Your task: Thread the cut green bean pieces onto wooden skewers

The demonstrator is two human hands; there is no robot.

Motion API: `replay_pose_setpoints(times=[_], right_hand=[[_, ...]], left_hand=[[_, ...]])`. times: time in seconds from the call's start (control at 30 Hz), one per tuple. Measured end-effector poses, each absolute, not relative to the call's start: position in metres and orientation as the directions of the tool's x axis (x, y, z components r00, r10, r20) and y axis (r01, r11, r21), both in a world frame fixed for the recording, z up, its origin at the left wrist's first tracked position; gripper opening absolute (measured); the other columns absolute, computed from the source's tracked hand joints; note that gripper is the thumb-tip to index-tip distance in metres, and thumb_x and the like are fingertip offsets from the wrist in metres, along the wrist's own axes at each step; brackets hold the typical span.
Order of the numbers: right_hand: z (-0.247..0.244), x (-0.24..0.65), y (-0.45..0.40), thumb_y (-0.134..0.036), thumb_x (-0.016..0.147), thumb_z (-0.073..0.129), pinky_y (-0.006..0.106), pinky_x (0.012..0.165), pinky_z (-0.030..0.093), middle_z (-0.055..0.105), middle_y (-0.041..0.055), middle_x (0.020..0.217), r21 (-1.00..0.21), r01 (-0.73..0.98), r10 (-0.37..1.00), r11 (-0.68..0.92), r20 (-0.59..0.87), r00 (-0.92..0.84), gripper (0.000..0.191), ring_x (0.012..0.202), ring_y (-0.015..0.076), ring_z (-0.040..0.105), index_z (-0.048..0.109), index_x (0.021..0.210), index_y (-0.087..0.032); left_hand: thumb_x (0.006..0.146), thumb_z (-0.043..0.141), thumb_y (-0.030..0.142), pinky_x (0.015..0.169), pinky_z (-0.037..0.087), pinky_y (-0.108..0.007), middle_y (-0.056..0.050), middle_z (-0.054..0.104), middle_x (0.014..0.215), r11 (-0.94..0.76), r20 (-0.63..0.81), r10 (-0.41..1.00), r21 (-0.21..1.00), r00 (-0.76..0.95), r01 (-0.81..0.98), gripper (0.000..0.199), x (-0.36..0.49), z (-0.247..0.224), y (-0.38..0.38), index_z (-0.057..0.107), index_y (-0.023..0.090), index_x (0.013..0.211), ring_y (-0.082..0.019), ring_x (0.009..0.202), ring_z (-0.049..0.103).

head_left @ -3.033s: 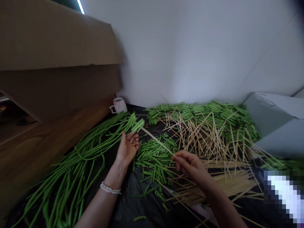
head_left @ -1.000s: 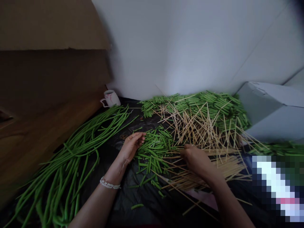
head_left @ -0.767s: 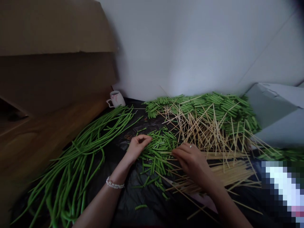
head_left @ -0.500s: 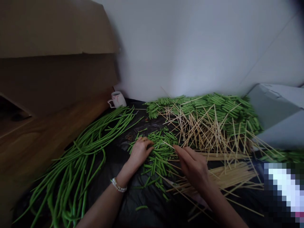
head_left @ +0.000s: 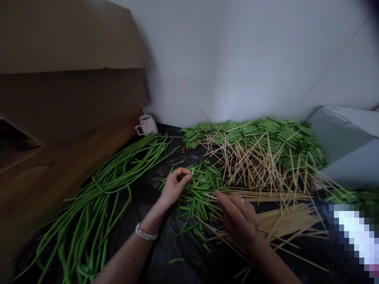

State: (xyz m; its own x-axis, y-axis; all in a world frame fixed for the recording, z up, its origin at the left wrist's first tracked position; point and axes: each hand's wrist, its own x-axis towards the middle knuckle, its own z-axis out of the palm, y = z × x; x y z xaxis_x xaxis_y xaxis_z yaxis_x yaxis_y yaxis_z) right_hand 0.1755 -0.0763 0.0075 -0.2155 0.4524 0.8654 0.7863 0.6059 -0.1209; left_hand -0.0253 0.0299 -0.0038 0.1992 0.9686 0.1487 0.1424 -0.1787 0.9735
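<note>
My left hand (head_left: 175,186) pinches a short piece of green long bean (head_left: 193,171) between thumb and fingertips. It hovers at the left side of a loose heap of cut bean pieces (head_left: 204,179). My right hand (head_left: 241,217) is closed around a thin bamboo skewer (head_left: 211,195), whose tip points left over the heap; the rest of it is hidden by the hand. Beneath and beside the right hand lie many bare skewers (head_left: 287,223). Skewered rows of bean pieces (head_left: 266,136) are stacked along the wall, their sticks jutting toward me.
Whole long beans (head_left: 100,197) spread over the black plastic sheet (head_left: 160,248) on the left. A white mug (head_left: 148,125) stands at the back, beside a large cardboard box (head_left: 74,39). A pale box (head_left: 349,138) stands at the right. Rubber bands (head_left: 160,172) lie behind my left hand.
My left hand has lifted from the heap with a bean piece in its fingertips. My right hand has drawn slightly down toward me, the skewer still in it.
</note>
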Motion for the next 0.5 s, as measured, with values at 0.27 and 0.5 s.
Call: replay_pose_setpoints(times=[0.27,0.5], right_hand=[[0.039,0.172,-0.092,-0.007,0.087,0.050,0.037,0.077,0.053,0.068,0.0116,0.099,0.029,0.679,0.349,0.734,0.841,-0.413,0.034,0.099,0.0217,0.063,0.053,0.120,-0.015],[0.021,0.172,-0.071,-0.003,0.084,0.045,0.030,0.060,0.037,0.058,0.0003,0.063,0.073,0.895,0.588,0.441,0.730,-0.349,0.043,0.057,0.0131,0.050,0.055,0.126,-0.007]], left_hand=[[0.073,0.076,0.034,0.088,0.041,-0.028,-0.007,0.067,0.114,0.087,-0.020,0.983,0.926,0.184,-0.366,0.022,-0.024,0.003,0.029,0.064,0.017,0.083,-0.016,0.098,0.059],[0.070,0.080,0.026,0.063,0.043,-0.018,-0.002,0.071,0.079,0.236,-0.122,0.956,0.863,0.268,-0.447,0.022,-0.023,0.005,0.026,0.067,0.016,0.083,-0.007,0.064,0.058]])
